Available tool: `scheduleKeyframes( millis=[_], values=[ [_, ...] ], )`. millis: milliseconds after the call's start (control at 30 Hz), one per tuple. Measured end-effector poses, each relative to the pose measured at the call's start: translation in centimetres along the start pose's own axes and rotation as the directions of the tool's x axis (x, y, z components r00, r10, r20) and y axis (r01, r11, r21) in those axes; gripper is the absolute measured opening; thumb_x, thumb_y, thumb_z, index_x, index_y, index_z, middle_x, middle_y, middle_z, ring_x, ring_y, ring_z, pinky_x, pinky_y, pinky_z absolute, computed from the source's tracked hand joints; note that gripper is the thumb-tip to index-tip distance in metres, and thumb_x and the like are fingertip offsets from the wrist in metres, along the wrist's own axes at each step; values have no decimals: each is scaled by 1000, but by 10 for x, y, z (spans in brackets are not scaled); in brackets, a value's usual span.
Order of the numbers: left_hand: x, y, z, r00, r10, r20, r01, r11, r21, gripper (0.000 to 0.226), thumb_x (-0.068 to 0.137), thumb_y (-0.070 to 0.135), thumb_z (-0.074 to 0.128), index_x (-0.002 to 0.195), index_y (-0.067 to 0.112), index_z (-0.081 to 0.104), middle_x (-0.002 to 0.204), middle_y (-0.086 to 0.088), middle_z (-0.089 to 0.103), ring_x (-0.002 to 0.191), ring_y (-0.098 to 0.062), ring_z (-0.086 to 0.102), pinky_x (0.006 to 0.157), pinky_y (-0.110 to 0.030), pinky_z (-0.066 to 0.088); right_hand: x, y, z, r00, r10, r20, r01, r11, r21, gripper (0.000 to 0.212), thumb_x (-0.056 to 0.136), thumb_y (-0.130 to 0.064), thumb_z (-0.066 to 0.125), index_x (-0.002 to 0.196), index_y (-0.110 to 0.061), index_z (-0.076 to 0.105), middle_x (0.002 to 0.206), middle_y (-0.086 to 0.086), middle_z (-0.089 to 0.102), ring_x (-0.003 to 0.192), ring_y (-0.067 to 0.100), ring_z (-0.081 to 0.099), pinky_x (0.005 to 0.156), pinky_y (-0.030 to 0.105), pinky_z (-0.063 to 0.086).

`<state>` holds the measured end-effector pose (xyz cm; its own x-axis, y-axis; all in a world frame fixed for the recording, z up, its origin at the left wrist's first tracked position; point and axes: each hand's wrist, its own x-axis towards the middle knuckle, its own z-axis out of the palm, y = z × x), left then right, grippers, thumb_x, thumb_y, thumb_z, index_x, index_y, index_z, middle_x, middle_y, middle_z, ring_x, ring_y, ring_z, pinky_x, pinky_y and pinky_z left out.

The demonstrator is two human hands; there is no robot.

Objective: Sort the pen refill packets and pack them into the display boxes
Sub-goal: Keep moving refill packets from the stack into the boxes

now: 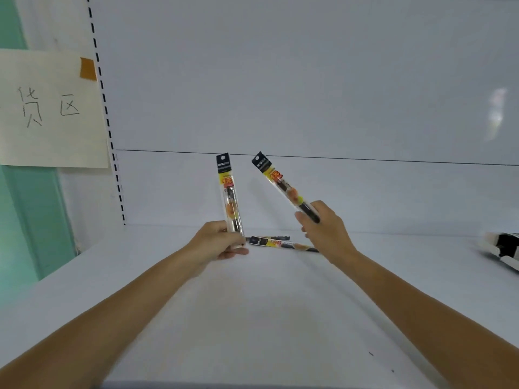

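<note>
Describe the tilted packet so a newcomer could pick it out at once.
Above the shelf, find the right hand. It grips the tilted packet by its lower end; the left hand holds the upright packet, a flat packet lies between.

The left forearm (126, 301) and right forearm (415, 299), both bare, reach forward from the lower corners and converge toward the middle. The left hand (217, 244) curls its fingers round the lower end of a packet (230, 197), holding it upright. The right hand (327, 233), its back to the camera, grips the lower end of a second packet (276, 179), which tilts top-left. The hands are apart, at similar height.
</note>
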<state>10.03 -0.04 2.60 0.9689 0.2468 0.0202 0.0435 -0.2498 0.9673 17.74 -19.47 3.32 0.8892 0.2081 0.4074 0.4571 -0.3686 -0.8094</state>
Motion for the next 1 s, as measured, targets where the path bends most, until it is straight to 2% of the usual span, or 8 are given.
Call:
scheduleKeyframes(
  millis=[100, 267, 400, 500, 567, 667, 800, 1000],
  values=[
    [-3, 21, 21, 998, 49, 45, -50, 999, 14, 8, 83, 12, 65, 91, 13, 62, 87, -2, 68, 77, -11, 71, 64, -19, 50, 4, -27, 11, 990, 90, 108, -113, 967, 227, 29, 88, -36, 57, 98, -9, 56, 83, 1, 61, 77, 15, 62, 79, 39, 55],
    [-6, 25, 49, 983, 175, 50, -181, 963, 198, 11, 80, 26, 69, 85, 17, 68, 87, -2, 72, 74, -9, 68, 65, -19, 47, -1, -36, 23, 981, 58, 184, -70, 996, 59, 24, 85, -29, 62, 72, -16, 46, 69, -1, 52, 60, 13, 52, 49, 21, 42],
    [-17, 25, 50, 970, 186, 159, -243, 814, 527, 25, 80, 47, 65, 71, 23, 66, 76, 7, 70, 58, 0, 62, 59, -13, 48, -4, -20, 7, 950, 91, 299, -108, 993, 39, 21, 84, -16, 63, 71, -12, 47, 72, 5, 55, 63, 20, 53, 57, 29, 50],
    [-24, 37, 48, 910, 409, 71, -289, 503, 814, 37, 76, 58, 61, 74, 22, 61, 79, 8, 66, 74, -13, 59, 67, -29, 45, -5, -13, -9, 936, 62, 345, -59, 998, -20, 23, 81, -15, 65, 68, -14, 46, 68, 2, 49, 60, 16, 46, 56, 26, 42],
    [-20, 45, 47, 713, 670, 204, -416, 171, 893, 38, 77, 53, 63, 101, 24, 60, 104, 5, 60, 101, -18, 53, 80, -29, 39, -7, -12, -21, 922, 52, 383, -19, 996, -90, 26, 81, -16, 67, 68, -14, 44, 66, -1, 45, 58, 13, 41, 51, 19, 34],
    [-7, 49, 58, 709, 541, 453, -448, -151, 881, 64, 79, 51, 57, 133, 21, 40, 130, -1, 45, 122, -22, 41, 101, -35, 28, -11, -8, -42, 877, 10, 480, 51, 992, -115, 27, 81, -14, 69, 67, -14, 46, 65, -2, 44, 58, 12, 40, 50, 15, 30],
    [-2, 51, 99, 757, 447, 476, -519, -30, 854, 33, 88, 42, 44, 111, 18, 40, 98, 3, 59, 75, -21, 51, 68, -29, 38, -16, 11, -80, 887, -7, 462, 61, 993, -102, 17, 79, -11, 71, 88, 1, 62, 80, 8, 58, 71, 17, 53, 65, 25, 41],
    [0, 61, 169, 773, 444, 454, -587, 226, 777, 15, 94, 36, 40, 88, 23, 36, 81, 6, 45, 72, -19, 48, 62, -29, 34, -19, 49, -151, 931, -19, 364, -40, 987, 154, 21, 85, -21, 66, 102, -10, 63, 92, 4, 63, 75, 11, 62, 67, 23, 54]
  ],
)
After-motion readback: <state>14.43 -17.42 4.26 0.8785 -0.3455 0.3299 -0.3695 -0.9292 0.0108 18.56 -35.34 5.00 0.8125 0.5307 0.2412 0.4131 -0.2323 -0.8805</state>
